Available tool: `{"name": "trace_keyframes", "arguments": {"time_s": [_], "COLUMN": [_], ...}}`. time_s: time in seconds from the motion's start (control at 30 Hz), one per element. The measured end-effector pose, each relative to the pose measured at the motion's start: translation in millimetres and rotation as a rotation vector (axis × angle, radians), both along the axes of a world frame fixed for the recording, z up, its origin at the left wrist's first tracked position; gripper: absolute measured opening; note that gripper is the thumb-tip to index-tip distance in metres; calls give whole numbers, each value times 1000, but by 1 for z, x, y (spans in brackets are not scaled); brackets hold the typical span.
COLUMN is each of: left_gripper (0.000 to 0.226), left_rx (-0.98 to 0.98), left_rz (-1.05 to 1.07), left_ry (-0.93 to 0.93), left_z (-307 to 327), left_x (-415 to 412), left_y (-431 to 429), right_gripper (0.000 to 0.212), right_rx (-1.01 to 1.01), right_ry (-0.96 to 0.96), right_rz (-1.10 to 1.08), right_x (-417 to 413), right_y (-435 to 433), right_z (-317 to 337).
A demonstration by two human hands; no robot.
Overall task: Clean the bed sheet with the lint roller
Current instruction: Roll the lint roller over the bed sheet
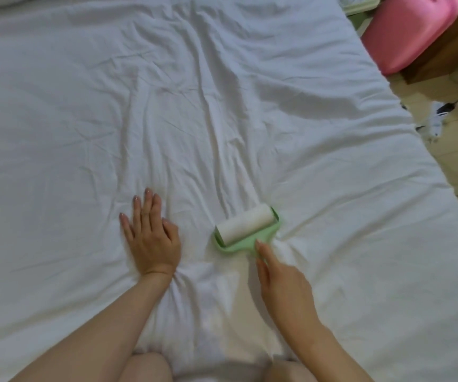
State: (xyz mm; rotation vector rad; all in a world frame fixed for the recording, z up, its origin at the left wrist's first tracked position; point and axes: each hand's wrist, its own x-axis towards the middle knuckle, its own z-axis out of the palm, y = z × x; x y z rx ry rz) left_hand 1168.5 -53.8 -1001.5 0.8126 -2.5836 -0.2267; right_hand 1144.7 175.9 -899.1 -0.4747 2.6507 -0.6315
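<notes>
My left hand (150, 235) is flat on the bed sheet (84, 119) at eight o'clock from the middle of my view. The fingers are straight and held close together, pointing to twelve o'clock, and the palm presses the cloth. It grips nothing. The sheet bunches into folds under my wrist.

My right hand (280, 279) is at five o'clock, closed on the handle of the lint roller (245, 228). My hand hides most of the handle. The forefinger stretches along it towards eleven o'clock, and its tip reaches the green frame.

The roller is down on the sheet just below the middle of my view, at three o'clock from my left hand and clear of it. Its white roll sits in the pale green frame, with its long axis running from eight o'clock to two o'clock. Creases fan out from beside the frame at four o'clock, and long wrinkles run up the sheet towards twelve.

My knees (145, 365) rest on the sheet at six o'clock, right at the bottom edge.

The bed's edge cuts across at two to four o'clock, with tan floor (429, 166) beyond it. Between one and two o'clock, a pink cushion (412, 31) rests on a piece of wooden furniture (437, 59).
</notes>
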Motion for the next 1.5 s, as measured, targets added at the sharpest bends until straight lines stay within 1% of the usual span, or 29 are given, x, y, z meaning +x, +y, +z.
{"name": "trace_keyframes", "arguments": {"time_s": [0.03, 0.1, 0.17, 0.23, 0.27, 0.3, 0.37, 0.43, 0.5, 0.57, 0.63, 0.73, 0.8, 0.87, 1.0, 1.1, 1.17, 1.27, 1.33, 1.4, 1.47, 1.5], "left_gripper": [49, 48, 47, 46, 46, 46, 46, 45, 45, 45, 45, 46, 45, 45, 44, 44, 44, 44, 44, 43, 44, 44], "left_rx": [-15, -46, -69, -81, -82, -81, -74, -71, -80, -89, -99, -105, -113, -125, -127, -125, -117, -112, -99, -56, 30, 89], "left_rz": [0, -4, -7, -12, -14, -14, -14, -18, -29, -33, -29, -28, -29, -30, -30, -25, -25, -26, -25, 10, 23, -19], "left_ry": [9, 29, 44, 57, 62, 69, 80, 87, 87, 83, 83, 74, 66, 62, 52, 48, 51, 40, 24, 3, 61, 107], "left_z": [-2, -4, -6, -8, -9, -10, -12, -13, -13, -13, -13, -14, -14, -14, -15, -14, -12, -9, -4, 6, 25, 37], "left_x": [0, 0, 1, 1, 2, 2, 2, 2, 2, 2, 1, 0, 0, -1, -1, -1, 0, -1, 1, -1, -20, -38], "left_y": [0, -2, -2, -2, -3, -3, -3, -3, -2, -2, -2, 0, 0, -1, -1, 0, 0, 1, 2, 2, 0, -1], "right_gripper": [35, 37, 34, 36, 37, 37, 36, 34, 29, 30, 33, 36, 38, 36, 32, 31, 32, 34, 38, 38, 36, 36], "right_rx": [62, 123, 143, 65, 13, 10, -13, -61, -72, -71, -55, -65, -57, -64, -98, -133, -133, -135, -102, -53, -42, -37], "right_ry": [3, -34, -56, -49, 13, 52, 73, 26, -21, 10, 21, 39, 38, 50, 123, 104, 99, 118, 75, 10, -72, -92], "right_rz": [12, 15, 29, 10, -26, -31, -23, -6, 13, 34, 46, 20, 13, 17, 7, 33, 50, 57, 69, 49, -18, -52], "right_x": [14, 27, 24, 0, -14, -29, -62, -90, -102, -95, -70, -26, -17, -34, -100, -140, -152, -129, -94, -68, -68, -77], "right_y": [14, 31, 28, 6, -10, -29, -69, -100, -110, -97, -68, -18, -7, -27, -106, -153, -162, -134, -98, -59, -32, -23], "right_z": [0, 7, 11, 8, 1, -5, -3, 2, 7, 8, 2, -7, -11, -15, -22, -18, -18, -20, -17, 2, 29, 43]}}
